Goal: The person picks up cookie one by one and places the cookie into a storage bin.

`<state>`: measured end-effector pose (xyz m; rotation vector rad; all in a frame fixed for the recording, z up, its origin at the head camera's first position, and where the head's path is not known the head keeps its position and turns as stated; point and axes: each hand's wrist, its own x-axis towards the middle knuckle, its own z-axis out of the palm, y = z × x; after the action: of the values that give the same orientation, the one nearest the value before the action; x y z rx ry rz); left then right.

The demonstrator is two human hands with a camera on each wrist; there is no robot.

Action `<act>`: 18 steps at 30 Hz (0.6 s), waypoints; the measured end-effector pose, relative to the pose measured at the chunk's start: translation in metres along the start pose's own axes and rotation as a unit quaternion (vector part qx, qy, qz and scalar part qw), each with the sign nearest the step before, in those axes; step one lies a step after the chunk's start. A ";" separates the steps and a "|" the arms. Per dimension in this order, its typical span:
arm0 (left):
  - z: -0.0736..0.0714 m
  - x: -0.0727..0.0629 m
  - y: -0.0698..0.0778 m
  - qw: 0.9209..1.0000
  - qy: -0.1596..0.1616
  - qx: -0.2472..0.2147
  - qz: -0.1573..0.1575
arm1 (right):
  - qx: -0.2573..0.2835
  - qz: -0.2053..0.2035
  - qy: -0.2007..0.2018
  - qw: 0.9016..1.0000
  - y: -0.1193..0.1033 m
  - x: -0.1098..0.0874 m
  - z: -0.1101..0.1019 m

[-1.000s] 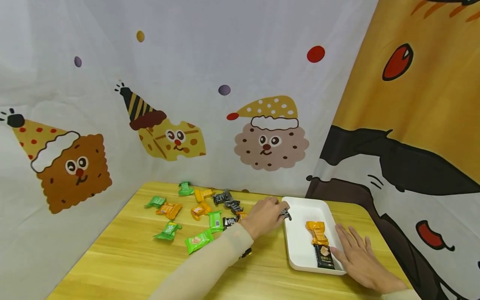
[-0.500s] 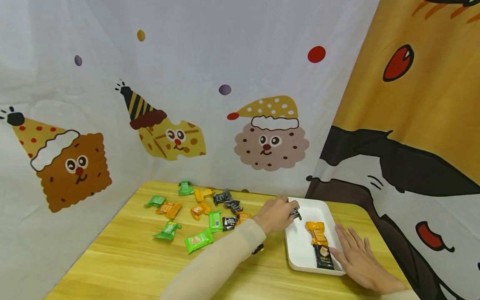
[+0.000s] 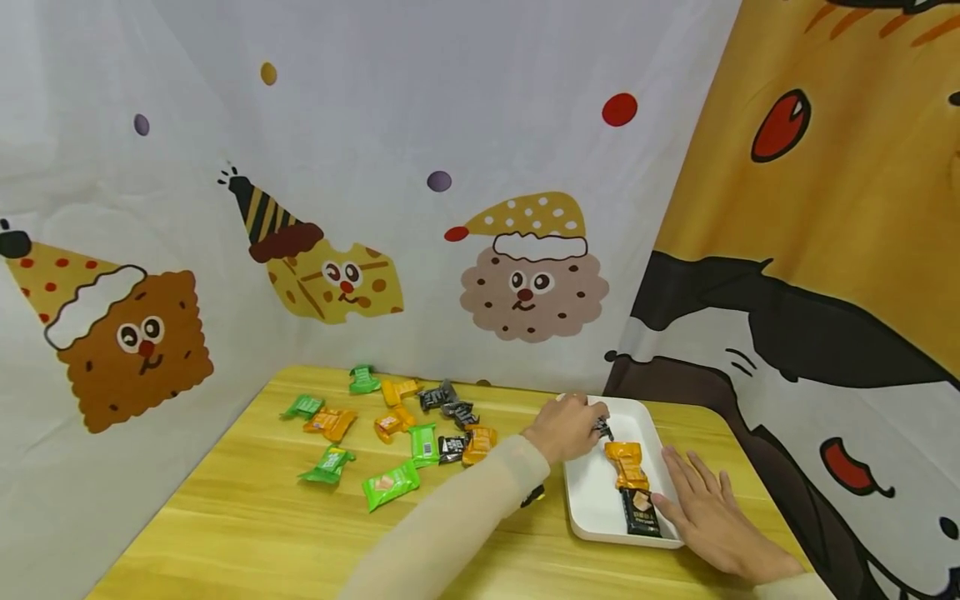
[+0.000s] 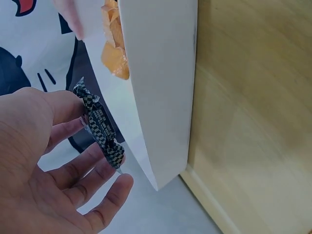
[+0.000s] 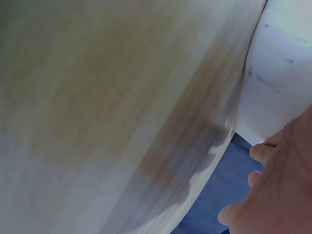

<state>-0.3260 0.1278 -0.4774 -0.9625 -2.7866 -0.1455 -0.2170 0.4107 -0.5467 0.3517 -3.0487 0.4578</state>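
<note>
Over the left part of a white tray (image 3: 596, 500), my left hand (image 3: 566, 427) holds a small black wrapped candy (image 3: 602, 428). The left wrist view shows this candy (image 4: 101, 122) with twisted ends, pinched between thumb and fingers above the tray's wall (image 4: 158, 87). Inside the tray lie an orange-wrapped candy (image 3: 627, 464) and, touching its near end, a flat black packet (image 3: 640, 511). My right hand (image 3: 708, 517) lies with fingers extended along the tray's right edge. Part of that hand (image 5: 282, 180) also shows beside the white tray wall in the right wrist view.
Left of the tray, several wrapped candies are scattered on the wooden table (image 3: 300, 533): green ones (image 3: 392, 484), orange ones (image 3: 331, 423) and black ones (image 3: 461, 413). A printed cloth (image 3: 360, 83) hangs behind the table and along its sides.
My left hand has moved right with the black candy, from the tray's left edge to over its inside. The right hand stays at the tray's right edge.
</note>
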 end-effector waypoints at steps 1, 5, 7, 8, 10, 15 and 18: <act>0.001 0.001 0.002 1.000 0.000 0.001 0.001 | -0.001 0.001 0.000 1.000 -0.001 0.000 0.000; 0.002 0.005 0.007 1.000 0.001 0.007 0.003 | -0.003 0.004 -0.002 1.000 -0.001 0.000 0.000; 0.003 0.007 0.009 1.000 0.000 0.013 0.002 | -0.006 0.003 0.001 1.000 0.000 0.001 0.000; 0.004 0.008 0.009 1.000 -0.002 0.016 0.001 | -0.008 0.001 0.002 1.000 0.000 0.002 0.000; 0.006 0.010 0.011 1.000 -0.005 0.020 -0.001 | -0.005 0.001 0.002 1.000 -0.001 0.002 0.000; 0.007 0.014 0.016 1.000 -0.011 0.021 -0.005 | 0.002 0.002 0.001 1.000 -0.001 0.002 0.001; 0.008 0.017 0.019 1.000 -0.017 0.022 -0.008 | 0.000 0.001 0.002 1.000 -0.001 0.001 0.000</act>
<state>-0.3282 0.1545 -0.4807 -0.9424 -2.8153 -0.0716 -0.2175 0.4096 -0.5467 0.3469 -3.0456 0.4595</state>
